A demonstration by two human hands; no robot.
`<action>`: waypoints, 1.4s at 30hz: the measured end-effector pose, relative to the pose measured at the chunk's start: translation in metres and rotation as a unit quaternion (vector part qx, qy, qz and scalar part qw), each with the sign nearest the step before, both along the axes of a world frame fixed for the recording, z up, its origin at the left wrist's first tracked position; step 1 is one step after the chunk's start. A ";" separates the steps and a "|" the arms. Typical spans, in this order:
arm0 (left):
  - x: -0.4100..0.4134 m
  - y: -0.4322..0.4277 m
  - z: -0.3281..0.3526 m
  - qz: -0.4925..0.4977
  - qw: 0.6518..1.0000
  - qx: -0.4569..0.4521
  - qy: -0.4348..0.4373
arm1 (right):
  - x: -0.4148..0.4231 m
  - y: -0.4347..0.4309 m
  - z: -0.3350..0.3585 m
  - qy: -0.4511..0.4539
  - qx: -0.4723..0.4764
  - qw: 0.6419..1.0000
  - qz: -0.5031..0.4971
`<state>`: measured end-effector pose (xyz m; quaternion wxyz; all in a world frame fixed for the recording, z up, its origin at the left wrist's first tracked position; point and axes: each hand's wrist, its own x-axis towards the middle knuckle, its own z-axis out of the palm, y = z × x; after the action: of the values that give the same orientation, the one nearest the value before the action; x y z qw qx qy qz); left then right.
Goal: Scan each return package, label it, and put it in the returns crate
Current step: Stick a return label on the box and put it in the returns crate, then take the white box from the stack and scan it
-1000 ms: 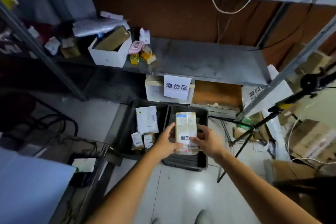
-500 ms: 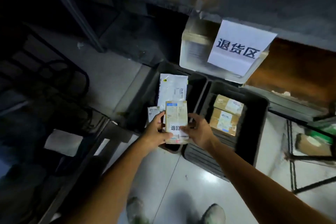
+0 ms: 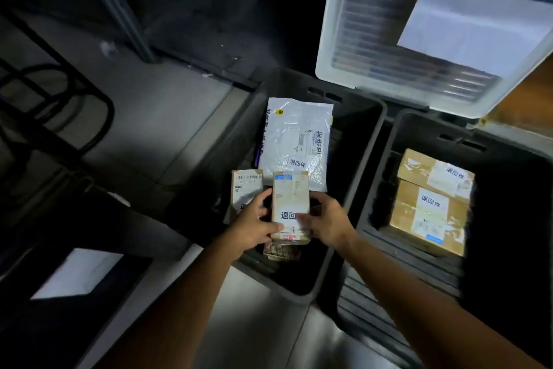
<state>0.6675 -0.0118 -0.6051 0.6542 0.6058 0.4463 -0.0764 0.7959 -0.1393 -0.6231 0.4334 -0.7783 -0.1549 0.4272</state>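
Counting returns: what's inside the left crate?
In the crate: a white mailer, a small box, and a parcel mostly hidden under the held box. Anything beneath these is covered.

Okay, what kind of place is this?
Likely a parcel depot's returns corner: two dark crates on the floor hold stickered parcels, with a large paper sign above them.

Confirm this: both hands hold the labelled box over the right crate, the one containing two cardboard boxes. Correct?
No. The head view shows the left hand and right hand holding the labelled box over the left crate, which holds a white mailer bag. The two cardboard boxes lie in the right crate.
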 end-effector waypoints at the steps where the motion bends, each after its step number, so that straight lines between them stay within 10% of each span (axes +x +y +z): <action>1: 0.002 0.001 -0.007 -0.004 1.000 0.002 0.000 | -0.001 0.001 -0.009 -0.007 -0.007 1.000 0.006; 13: -0.016 -0.003 0.035 -0.130 0.983 0.110 0.067 | -0.004 0.000 0.047 -0.091 -0.149 0.977 0.125; 20: -0.025 -0.006 0.257 -0.259 0.916 0.271 0.143 | -0.005 -0.025 0.292 -0.185 -0.267 0.911 0.254; 31: 0.021 -0.071 0.663 -0.396 0.841 0.347 0.124 | 0.018 -0.110 0.677 -0.216 -0.236 0.931 0.176; 42: 0.081 -0.161 0.824 -0.487 0.755 0.440 -0.012 | 0.002 -0.275 0.852 -0.287 -0.274 0.918 0.003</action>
<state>0.7489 -0.1725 0.2186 0.1955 0.9630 0.0676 -0.1726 0.7983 -0.4145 0.2291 0.1392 -0.9553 -0.1516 0.2124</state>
